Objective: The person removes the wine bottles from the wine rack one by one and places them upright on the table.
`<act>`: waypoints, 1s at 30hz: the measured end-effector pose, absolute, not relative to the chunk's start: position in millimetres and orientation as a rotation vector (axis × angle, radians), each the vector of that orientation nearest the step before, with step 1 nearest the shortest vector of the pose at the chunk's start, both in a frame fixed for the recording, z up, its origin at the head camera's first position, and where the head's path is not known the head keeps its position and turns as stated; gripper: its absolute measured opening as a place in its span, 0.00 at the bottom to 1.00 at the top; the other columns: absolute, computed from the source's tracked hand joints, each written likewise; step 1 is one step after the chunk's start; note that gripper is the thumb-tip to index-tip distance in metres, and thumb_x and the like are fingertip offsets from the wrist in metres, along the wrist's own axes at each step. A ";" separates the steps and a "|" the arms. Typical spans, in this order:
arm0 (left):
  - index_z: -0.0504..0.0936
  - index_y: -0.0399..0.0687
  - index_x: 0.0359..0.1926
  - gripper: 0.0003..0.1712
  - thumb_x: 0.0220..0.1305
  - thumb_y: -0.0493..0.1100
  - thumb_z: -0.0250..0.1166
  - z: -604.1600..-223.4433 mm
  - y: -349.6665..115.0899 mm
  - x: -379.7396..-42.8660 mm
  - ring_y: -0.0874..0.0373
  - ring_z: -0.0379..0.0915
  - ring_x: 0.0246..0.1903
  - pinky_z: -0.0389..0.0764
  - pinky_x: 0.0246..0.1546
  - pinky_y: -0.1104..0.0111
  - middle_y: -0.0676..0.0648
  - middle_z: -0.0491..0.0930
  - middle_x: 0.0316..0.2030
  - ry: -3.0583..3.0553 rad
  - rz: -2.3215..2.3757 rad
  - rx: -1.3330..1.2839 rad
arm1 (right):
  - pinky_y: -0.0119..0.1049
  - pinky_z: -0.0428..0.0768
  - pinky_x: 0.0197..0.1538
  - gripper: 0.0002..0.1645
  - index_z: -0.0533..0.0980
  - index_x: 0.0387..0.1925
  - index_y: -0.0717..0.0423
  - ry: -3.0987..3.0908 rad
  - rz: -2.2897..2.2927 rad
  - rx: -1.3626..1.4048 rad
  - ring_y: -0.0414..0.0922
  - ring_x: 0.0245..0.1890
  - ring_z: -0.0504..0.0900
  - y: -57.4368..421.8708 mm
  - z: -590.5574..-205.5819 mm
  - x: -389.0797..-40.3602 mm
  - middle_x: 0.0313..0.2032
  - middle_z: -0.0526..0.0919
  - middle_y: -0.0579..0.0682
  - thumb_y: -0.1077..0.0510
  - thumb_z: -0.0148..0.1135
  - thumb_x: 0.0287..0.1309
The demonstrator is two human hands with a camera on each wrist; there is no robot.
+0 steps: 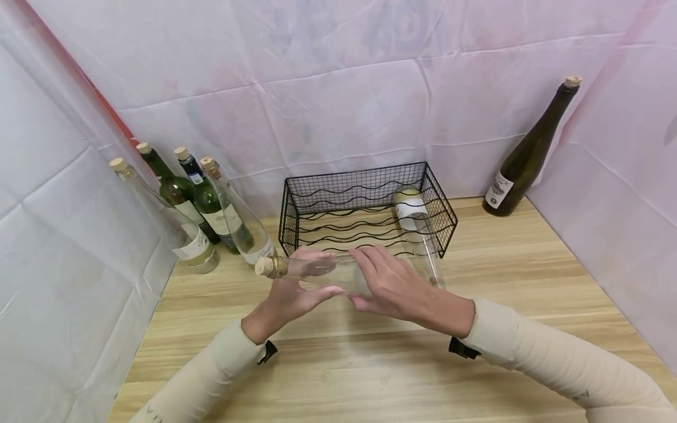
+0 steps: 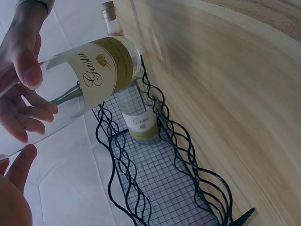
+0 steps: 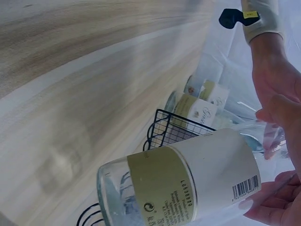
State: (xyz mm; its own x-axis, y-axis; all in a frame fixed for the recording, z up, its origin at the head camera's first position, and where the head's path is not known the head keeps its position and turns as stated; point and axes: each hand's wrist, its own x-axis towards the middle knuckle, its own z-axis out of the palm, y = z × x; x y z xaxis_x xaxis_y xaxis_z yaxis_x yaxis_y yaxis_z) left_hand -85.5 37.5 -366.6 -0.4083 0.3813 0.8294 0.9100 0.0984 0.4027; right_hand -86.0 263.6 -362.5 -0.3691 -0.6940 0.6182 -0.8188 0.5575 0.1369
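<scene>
A clear glass wine bottle [image 1: 300,268] with a cork is held lengthwise in both hands, its neck pointing left in the head view. My left hand [image 1: 296,296] grips it near the neck, thumb below and fingers on the far side. Farther along, my right hand [image 1: 394,286] holds the body from above and hides much of it. The left wrist view shows its cream-and-olive label [image 2: 101,68]; the right wrist view shows the flat base end close up. Just beyond the hands stands a black wire bottle rack [image 1: 355,171] with wavy bars. A similar clear bottle [image 1: 411,207] lies in its right end.
Two corked clear bottles [image 1: 197,244] and two dark green ones [image 1: 218,205] stand together on the left. At the right back stands a tall dark bottle [image 1: 520,161]. White cloth walls [image 1: 349,106] enclose the wooden table [image 1: 370,370] at the back and sides.
</scene>
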 end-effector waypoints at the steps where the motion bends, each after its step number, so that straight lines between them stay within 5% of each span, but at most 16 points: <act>1: 0.75 0.31 0.50 0.34 0.41 0.38 0.77 -365.6 37.8 -85.6 0.49 0.77 0.42 0.83 0.39 0.64 0.35 0.79 0.43 -1.855 -1.274 -1.245 | 0.36 0.83 0.35 0.47 0.67 0.56 0.70 -2.164 0.255 1.207 0.51 0.40 0.77 264.1 -361.4 -85.6 0.43 0.79 0.60 0.37 0.65 0.45; 10: 0.76 0.33 0.49 0.31 0.43 0.39 0.77 -359.6 41.4 -88.4 0.52 0.76 0.42 0.83 0.39 0.66 0.38 0.81 0.40 -1.895 -1.321 -1.233 | 0.36 0.82 0.39 0.47 0.68 0.55 0.69 -2.159 0.238 1.221 0.50 0.39 0.77 268.8 -351.1 -83.9 0.42 0.79 0.59 0.37 0.65 0.44; 19: 0.82 0.36 0.40 0.22 0.46 0.45 0.76 -354.8 46.0 -91.0 0.47 0.74 0.47 0.75 0.53 0.58 0.39 0.82 0.40 -1.894 -1.235 -1.214 | 0.35 0.82 0.35 0.46 0.69 0.54 0.68 -2.149 0.299 1.228 0.49 0.38 0.75 275.0 -343.8 -84.3 0.42 0.78 0.57 0.38 0.67 0.41; 30: 0.73 0.25 0.47 0.28 0.42 0.29 0.73 -325.5 58.9 -77.3 0.44 0.79 0.38 0.84 0.36 0.62 0.31 0.78 0.41 -1.840 -1.348 -1.294 | 0.38 0.83 0.32 0.45 0.70 0.54 0.65 -2.168 0.381 1.181 0.49 0.39 0.76 286.2 -330.3 -82.0 0.39 0.78 0.55 0.40 0.68 0.38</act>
